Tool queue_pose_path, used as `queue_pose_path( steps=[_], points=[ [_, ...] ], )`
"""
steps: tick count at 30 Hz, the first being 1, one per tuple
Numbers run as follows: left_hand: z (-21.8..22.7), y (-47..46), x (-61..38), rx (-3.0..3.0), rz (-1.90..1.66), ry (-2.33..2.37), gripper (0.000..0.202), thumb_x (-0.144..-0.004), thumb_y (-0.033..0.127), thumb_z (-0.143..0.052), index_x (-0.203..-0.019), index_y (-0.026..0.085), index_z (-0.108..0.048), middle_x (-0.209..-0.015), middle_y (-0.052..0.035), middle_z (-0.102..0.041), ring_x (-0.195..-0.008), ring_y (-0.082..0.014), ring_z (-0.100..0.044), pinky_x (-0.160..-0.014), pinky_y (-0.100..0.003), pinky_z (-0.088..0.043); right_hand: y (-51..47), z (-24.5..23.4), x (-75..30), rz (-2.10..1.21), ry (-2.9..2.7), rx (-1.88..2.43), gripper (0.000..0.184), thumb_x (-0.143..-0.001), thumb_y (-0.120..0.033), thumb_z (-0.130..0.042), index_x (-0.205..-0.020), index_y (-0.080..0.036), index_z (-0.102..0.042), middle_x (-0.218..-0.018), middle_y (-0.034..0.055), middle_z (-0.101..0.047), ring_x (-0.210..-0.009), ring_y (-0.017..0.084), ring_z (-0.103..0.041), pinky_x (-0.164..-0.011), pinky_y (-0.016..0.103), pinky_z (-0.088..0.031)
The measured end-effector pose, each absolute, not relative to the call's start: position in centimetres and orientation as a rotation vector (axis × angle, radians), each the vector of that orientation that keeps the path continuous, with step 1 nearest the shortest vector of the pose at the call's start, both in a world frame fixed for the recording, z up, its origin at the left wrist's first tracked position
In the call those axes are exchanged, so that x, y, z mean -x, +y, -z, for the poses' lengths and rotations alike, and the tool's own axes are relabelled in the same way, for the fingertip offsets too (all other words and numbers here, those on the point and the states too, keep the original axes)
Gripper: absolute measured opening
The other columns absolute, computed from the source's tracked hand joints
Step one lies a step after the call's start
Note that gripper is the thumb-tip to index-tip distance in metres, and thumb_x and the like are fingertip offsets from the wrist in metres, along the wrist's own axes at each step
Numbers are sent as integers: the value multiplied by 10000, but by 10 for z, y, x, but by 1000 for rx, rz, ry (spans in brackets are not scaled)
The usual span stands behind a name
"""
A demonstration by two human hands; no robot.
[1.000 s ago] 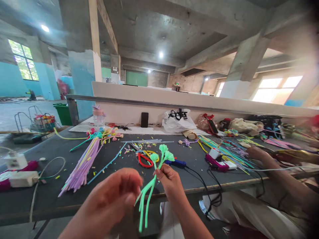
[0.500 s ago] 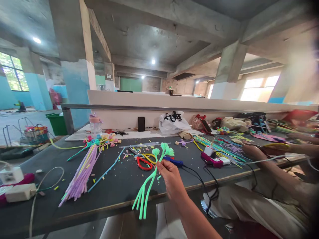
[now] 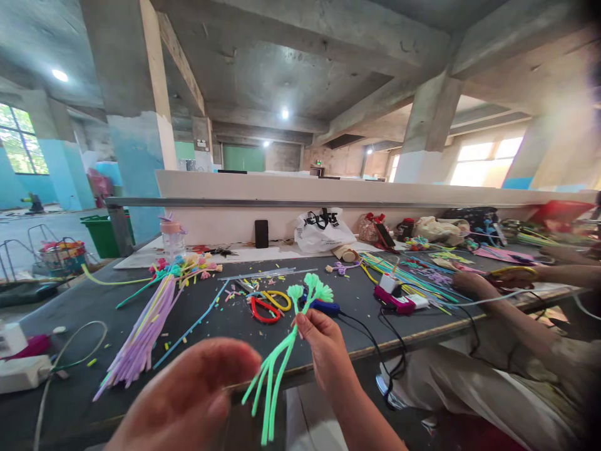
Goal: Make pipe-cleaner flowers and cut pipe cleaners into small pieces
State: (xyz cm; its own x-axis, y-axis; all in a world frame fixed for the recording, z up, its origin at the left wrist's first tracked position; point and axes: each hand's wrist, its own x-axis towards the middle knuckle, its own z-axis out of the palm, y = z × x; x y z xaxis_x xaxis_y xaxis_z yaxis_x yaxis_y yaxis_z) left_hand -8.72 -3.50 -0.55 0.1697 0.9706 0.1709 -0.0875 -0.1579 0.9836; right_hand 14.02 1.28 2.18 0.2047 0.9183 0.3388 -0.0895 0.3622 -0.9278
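Note:
My right hand (image 3: pixel 323 338) pinches a bunch of mint-green pipe-cleaner flowers (image 3: pixel 270 376) where the stems cross. Their fluffy heads (image 3: pixel 317 289) stick up above my fingers, and the loose stems fan out downward. To the left of the stems, my left hand (image 3: pixel 192 388) is raised over the table's front edge, smeared by motion. Its fingers are curved and apart from the thumb, with nothing visible between them. Scissors with red and yellow handles (image 3: pixel 267 309) lie behind the bunch. A blue corded tool (image 3: pixel 323 305) rests on the table, partly behind the flower heads.
A bundle of lilac pipe cleaners (image 3: pixel 143 332) lies at left, near a clear bottle (image 3: pixel 173 235). Small offcuts litter the dark table (image 3: pixel 197 316). A magenta power strip (image 3: pixel 394 302) with cables sits at right. Beside me a co-worker's hands (image 3: pixel 474 285) are busy over the table.
My left hand has come into view from below, beside the green stems. My right hand keeps its pinch on the bunch. The view has shifted slightly.

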Motion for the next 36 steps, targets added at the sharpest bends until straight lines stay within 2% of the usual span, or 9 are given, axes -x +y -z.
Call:
queue_pose_path(
  steps=[3, 5, 8, 13, 20, 27, 32, 36],
  points=[
    [-38, -21, 46, -1427, -1097, 945, 374, -681, 414, -649, -987, 200, -618, -1063, -74, -631, -995, -250, -555, -836, -330, -456, 1, -28, -138, -845, -1208, 974, 317, -744, -395, -577, -545, -161, -501, -536, -49, -325, -549, 100, -301, -540, 237, -244],
    [-48, -16, 27, -1473, -1055, 903, 377, -697, 436, -620, -974, 180, -615, -1011, -82, -644, -923, -229, -581, -810, -330, -460, -6, -32, -135, -819, -1268, 998, 315, -755, -388, -556, -546, -163, -487, -550, -43, -337, -561, 105, -318, -550, 238, -262],
    [-44, -12, 17, -1537, -990, 806, 363, -685, 435, -626, -920, 157, -616, -897, -70, -651, -857, -202, -579, -772, -302, -451, -13, -35, -129, -722, -1369, 1031, 315, -754, -360, -542, -526, -173, -433, -568, -37, -349, -572, 111, -337, -556, 238, -284],
    [-33, -11, 24, -1467, -961, 889, 301, -627, 410, -682, -737, 140, -606, -638, 10, -573, -620, -128, -530, -609, -246, -407, -13, -33, -120, -582, -1490, 1064, 311, -752, -307, -514, -506, -185, -370, -566, -35, -348, -558, 110, -351, -537, 234, -286],
    [-25, -12, 29, -1117, -847, 790, 355, -586, 454, -703, -687, 137, -578, -502, 34, -511, -460, -97, -485, -490, -223, -340, -14, -28, -113, -647, -1513, 1058, 299, -750, -300, -525, -504, -179, -407, -563, -31, -373, -566, 114, -377, -541, 234, -306],
    [-17, -8, 33, -883, -827, 651, 289, -545, 335, -758, -594, 124, -567, -468, 48, -458, -402, -54, -419, -461, -203, -324, -13, -27, -111, -802, -1461, 996, 297, -744, -323, -567, -501, -168, -495, -577, -13, -416, -582, 124, -404, -549, 244, -330],
    [-7, -9, 32, -804, -849, 593, 202, -600, 259, -733, -614, 130, -578, -496, 45, -477, -409, -52, -420, -473, -207, -358, -16, -27, -112, -975, -1381, 886, 284, -735, -358, -603, -536, -165, -542, -574, -17, -424, -550, 109, -393, -522, 235, -327],
    [-2, -11, 29, -750, -838, 526, 169, -619, 225, -723, -624, 125, -586, -541, 14, -551, -423, -50, -443, -473, -191, -351, -19, -22, -111, -1160, -1251, 734, 240, -728, -331, -632, -571, -163, -567, -575, -27, -426, -535, 94, -391, -524, 226, -329]
  ],
)
